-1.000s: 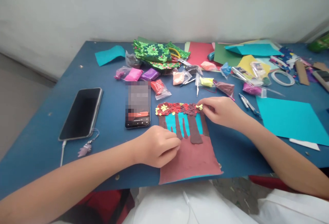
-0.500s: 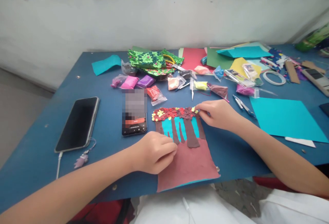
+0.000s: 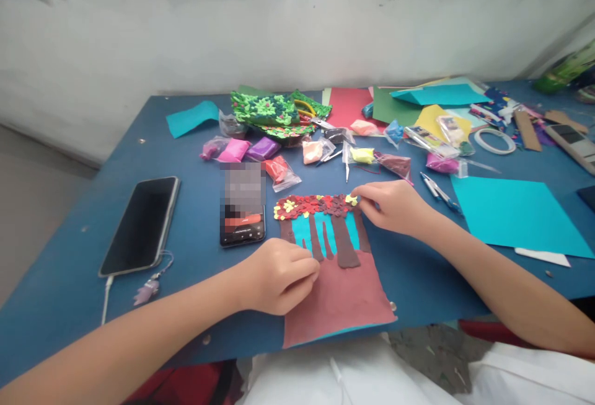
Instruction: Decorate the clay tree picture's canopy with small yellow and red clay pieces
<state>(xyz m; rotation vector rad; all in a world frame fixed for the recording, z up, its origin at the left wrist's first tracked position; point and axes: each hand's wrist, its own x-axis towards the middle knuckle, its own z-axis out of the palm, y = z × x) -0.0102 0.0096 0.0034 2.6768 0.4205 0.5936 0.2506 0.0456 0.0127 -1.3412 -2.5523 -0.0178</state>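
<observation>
On my remote feed I log the panel (image 3: 338, 299) at the near edge of the table (image 3: 69, 293), one phone (image 3: 242, 228) just left, a second phone (image 3: 141, 226) farther left, bags (image 3: 279, 170) strewn behind, paper sheets (image 3: 349, 107) at the back, a loose sheet (image 3: 520, 216) right, tape roll (image 3: 495, 151) behind that.

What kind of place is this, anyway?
Probably a craft workspace, home or school, I can't tell: a blue table against a wall. Small bags of coloured, clay-like material, a turquoise sheet and a tree-like picture suggest it.
</observation>
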